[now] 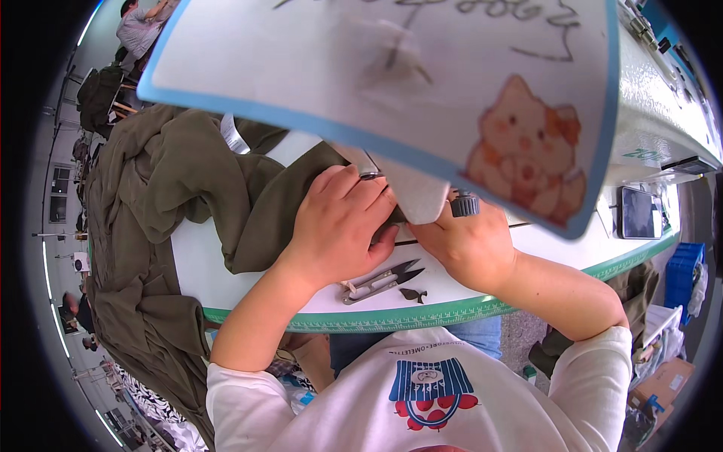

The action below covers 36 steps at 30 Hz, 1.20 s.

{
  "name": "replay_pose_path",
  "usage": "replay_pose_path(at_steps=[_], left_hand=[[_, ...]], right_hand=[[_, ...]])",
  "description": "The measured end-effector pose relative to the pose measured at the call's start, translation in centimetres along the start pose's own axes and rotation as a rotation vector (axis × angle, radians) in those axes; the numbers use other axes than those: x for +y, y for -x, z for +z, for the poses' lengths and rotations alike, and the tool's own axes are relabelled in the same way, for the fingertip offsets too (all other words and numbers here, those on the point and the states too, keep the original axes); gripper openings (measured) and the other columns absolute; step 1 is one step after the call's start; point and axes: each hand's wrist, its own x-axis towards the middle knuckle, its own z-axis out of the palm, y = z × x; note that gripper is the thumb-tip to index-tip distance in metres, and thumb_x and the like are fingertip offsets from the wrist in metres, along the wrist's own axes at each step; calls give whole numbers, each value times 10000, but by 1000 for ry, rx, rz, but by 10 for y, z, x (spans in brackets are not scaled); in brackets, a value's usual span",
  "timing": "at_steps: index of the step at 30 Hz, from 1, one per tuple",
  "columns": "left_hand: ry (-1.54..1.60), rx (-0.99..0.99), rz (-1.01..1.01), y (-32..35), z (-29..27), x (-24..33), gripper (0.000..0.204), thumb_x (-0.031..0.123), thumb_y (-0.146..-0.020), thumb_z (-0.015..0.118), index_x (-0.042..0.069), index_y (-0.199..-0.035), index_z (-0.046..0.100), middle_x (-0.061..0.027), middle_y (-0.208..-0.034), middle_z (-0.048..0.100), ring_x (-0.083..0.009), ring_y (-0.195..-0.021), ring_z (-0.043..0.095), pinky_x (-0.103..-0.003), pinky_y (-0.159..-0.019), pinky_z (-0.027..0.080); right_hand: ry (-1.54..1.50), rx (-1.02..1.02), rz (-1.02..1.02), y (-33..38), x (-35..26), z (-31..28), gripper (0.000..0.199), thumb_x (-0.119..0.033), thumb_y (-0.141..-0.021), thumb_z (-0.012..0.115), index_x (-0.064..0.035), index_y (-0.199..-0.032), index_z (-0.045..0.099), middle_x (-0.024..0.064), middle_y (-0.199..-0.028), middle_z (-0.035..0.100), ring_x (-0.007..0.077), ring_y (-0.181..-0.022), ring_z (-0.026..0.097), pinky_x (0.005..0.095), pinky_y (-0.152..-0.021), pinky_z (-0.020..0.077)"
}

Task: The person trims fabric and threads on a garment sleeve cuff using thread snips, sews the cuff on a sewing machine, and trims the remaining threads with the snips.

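Observation:
My left hand point(340, 222) lies flat, fingers together, pressing olive green fabric point(203, 181) onto the white sewing table point(203, 271). My right hand point(471, 245) rests just to its right, fingers tucked under the white sewing machine head point(655, 90), touching the same fabric near the needle area, which is hidden. A pair of metal thread snips point(380, 282) lies on the table just in front of both hands, next to a small dark fabric scrap point(413, 294). A white card with a blue border and a cartoon cat picture point(392, 75) hangs over the machine and blocks the view.
A large pile of olive fabric point(132, 301) drapes off the table's left side. A phone-like screen point(640, 213) stands at the right. A blue crate point(684, 267) and cardboard boxes point(661, 384) sit on the floor right. Another person point(143, 26) works far back left.

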Motion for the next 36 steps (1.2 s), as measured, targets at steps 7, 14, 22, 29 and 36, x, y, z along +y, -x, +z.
replay_pose_path(at_steps=[7,14,22,29,36], left_hand=[[10,19,-23,0,4,-6,336,196,-669,722,90,-969,613,-45,-987,569,-282,-975,524,-421,-886,439],[7,55,69,-3,3,-9,254,184,-686,709,107,-905,606,-17,-870,564,-234,-894,538,-402,-819,443],[-36,83,52,-8,-5,-4,258,197,-687,718,104,-905,617,-29,-909,583,-234,-908,555,-394,-806,446],[-56,53,35,-4,-6,-1,373,235,-684,740,95,-1012,628,-32,-995,613,-236,-961,545,-396,-842,433],[-84,73,13,-6,0,-15,284,233,-707,726,101,-937,626,-37,-928,604,-254,-957,538,-403,-829,419]], right_hand=[[-84,1,77,1,1,8,81,-178,-656,641,-138,-718,676,8,-824,557,203,-918,520,362,-783,392],[-233,-4,89,13,12,30,73,-158,-650,680,-143,-710,718,19,-797,531,209,-848,505,364,-696,379],[-138,-23,106,-4,10,4,60,-150,-648,705,-127,-703,712,22,-827,567,219,-843,524,370,-696,401],[-167,-14,89,-2,13,6,93,-143,-656,717,-99,-729,680,44,-822,572,236,-819,548,393,-694,436],[-106,-70,244,-1,11,10,168,-101,-660,696,-79,-823,658,60,-831,557,249,-816,535,393,-714,437]])
